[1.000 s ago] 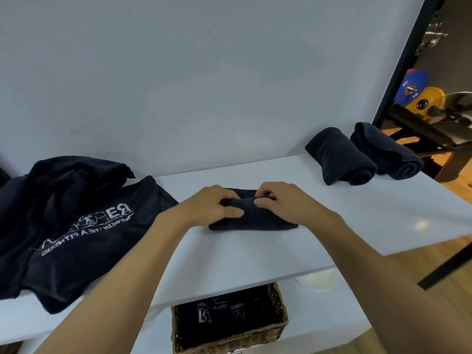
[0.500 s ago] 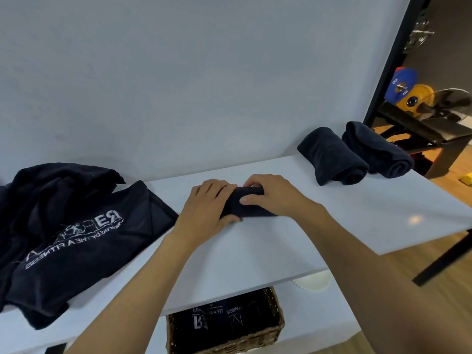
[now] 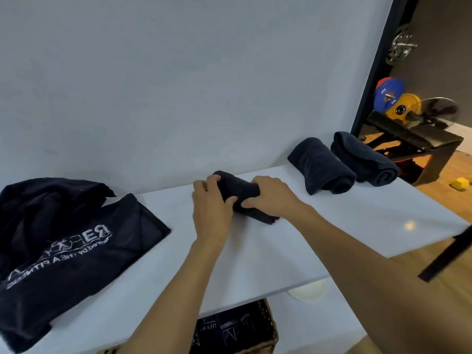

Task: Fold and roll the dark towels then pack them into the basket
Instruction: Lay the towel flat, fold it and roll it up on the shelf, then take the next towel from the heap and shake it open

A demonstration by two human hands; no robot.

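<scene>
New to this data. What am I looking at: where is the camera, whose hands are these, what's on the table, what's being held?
There is no robot here. These are a person's bare hands, filmed by one wide-angle camera worn on the head, looking forward and down, so there is only one view. The left hand and right hand both curl round a dark towel roll on the white table. To the right lie a finished roll and a second finished roll, side by side. On the left sits a heap of unrolled dark towels with white print. Below the table edge, a wicker basket holds more dark printed cloth.
</scene>
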